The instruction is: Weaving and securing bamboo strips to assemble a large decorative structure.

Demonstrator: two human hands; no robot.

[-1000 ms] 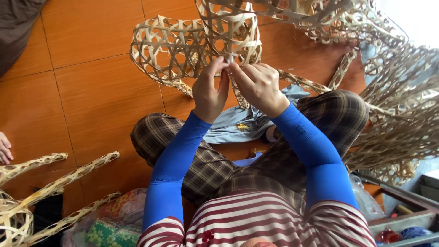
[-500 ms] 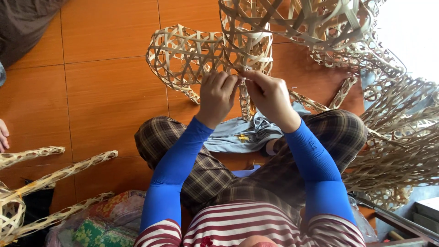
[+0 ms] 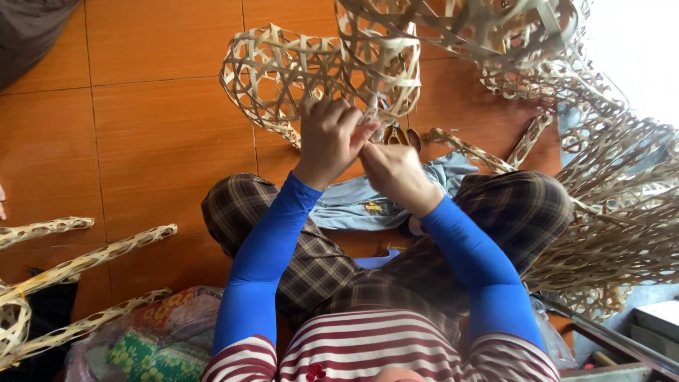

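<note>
Nearest, a floral bag (image 3: 152, 346) lies at the near left, beside loose woven strips (image 3: 78, 262). Further out, a blue cloth (image 3: 368, 201) rests in the lap. Above it the left hand (image 3: 329, 138) and right hand (image 3: 392, 170) meet, fingers curled shut, pinching a strip at the rim of the open-weave basket (image 3: 283, 71). That basket holds nothing visible. Far right, more baskets (image 3: 608, 184) lie heaped on the tiled floor (image 3: 141, 141).
</note>
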